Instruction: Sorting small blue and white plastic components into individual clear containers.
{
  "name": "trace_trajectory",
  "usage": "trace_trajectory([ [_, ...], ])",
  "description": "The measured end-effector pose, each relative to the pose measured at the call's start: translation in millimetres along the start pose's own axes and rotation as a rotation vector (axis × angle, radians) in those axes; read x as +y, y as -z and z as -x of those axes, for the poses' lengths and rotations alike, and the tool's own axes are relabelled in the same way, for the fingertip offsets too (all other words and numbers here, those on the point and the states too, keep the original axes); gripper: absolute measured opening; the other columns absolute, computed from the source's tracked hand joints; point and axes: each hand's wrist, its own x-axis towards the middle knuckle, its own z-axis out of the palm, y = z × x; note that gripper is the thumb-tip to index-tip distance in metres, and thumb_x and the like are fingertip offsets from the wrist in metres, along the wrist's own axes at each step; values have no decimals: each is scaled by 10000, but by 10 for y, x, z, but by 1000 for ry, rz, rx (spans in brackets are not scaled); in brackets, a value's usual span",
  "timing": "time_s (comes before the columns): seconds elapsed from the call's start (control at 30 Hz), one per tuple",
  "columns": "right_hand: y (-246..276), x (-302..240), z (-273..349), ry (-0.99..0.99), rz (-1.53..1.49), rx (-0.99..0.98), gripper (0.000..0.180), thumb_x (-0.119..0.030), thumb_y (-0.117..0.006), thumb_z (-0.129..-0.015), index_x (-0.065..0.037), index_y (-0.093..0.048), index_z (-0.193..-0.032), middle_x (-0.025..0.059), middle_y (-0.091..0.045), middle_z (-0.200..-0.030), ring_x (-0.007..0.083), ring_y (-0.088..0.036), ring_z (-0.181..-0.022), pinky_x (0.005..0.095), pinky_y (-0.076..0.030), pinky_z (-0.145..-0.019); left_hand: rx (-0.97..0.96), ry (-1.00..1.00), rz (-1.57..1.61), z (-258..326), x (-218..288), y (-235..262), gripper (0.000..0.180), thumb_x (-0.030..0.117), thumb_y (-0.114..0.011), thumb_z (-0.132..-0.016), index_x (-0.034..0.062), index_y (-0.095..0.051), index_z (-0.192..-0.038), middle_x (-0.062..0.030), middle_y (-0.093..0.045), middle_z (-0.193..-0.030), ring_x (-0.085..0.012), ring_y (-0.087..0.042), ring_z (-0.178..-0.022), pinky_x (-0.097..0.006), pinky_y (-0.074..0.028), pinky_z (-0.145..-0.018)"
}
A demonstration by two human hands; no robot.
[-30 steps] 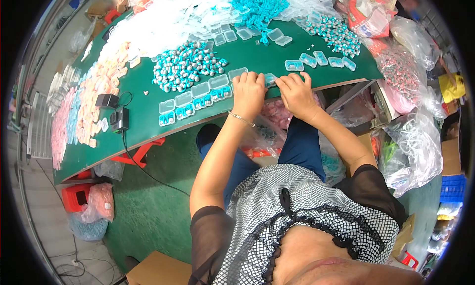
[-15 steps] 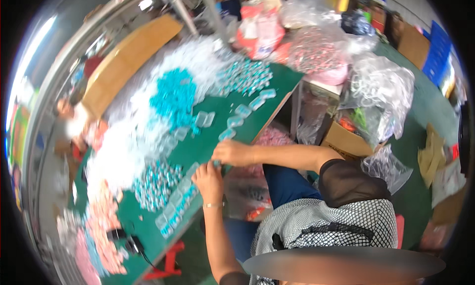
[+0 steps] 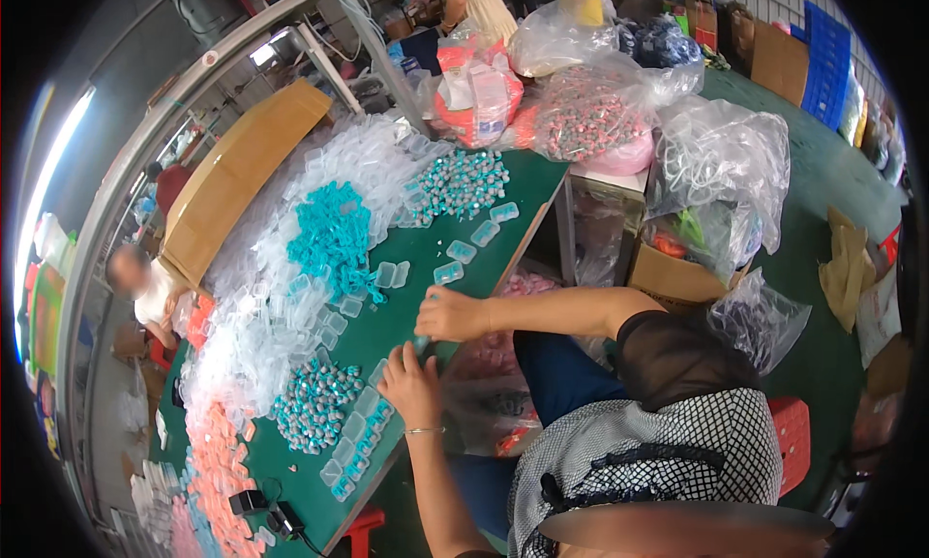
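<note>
Head view looks down at a green counter point(image 3: 382, 331) that runs slanted from upper right to lower left. The left hand point(image 3: 414, 389) lies at the counter edge, palm down, wrist with a thin bracelet point(image 3: 423, 429); its fingers touch the end of a row of small clear cases point(image 3: 356, 442) with teal filling. If its grip is clenched on something I cannot tell. The right hand point(image 3: 450, 316) is just above it on the same edge, fingers curled together over something small; what it grasps is hidden, so also here I cannot tell. Between the two hands a small teal piece point(image 3: 423, 344) shows at the edge. Near the left hand is a heap of teal and silver parts point(image 3: 312, 403). Further up are loose empty cases point(image 3: 463, 251), a heap of teal pieces point(image 3: 334, 234), and a wide mass of clear plastic point(image 3: 261, 306). Pink parts point(image 3: 218, 471) lie at the lower left end. Full plastic bags point(image 3: 721, 161) stand to the right of the counter.
</note>
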Motion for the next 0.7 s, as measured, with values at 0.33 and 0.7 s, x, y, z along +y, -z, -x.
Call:
trace_trajectory([
  [0.33, 486, 138, -94, -205, 260, -207, 344, -206, -672, -684, -109, -624, -1011, 41, -607, -971, 235, -528, -972, 522, -339, -883, -65, 185, 135, 121, -623, 504, 424, 300, -748, -676, 116, -656, -1046, -61, -616, -1071, -280, -527, -1032, -440, -362, -855],
  [0.7, -474, -307, -811, -342, -83, -399, 251, -225, -641, -809, -132, -646, -1042, 33, -616, -963, 224, -526, -1055, 455, -326, -904, -173, 216, 91, 258, -637, 370, 361, 214, -782, -654, 117, -672, -984, -63, -616, -1014, -263, -539, -996, -429, -358, -834],
])
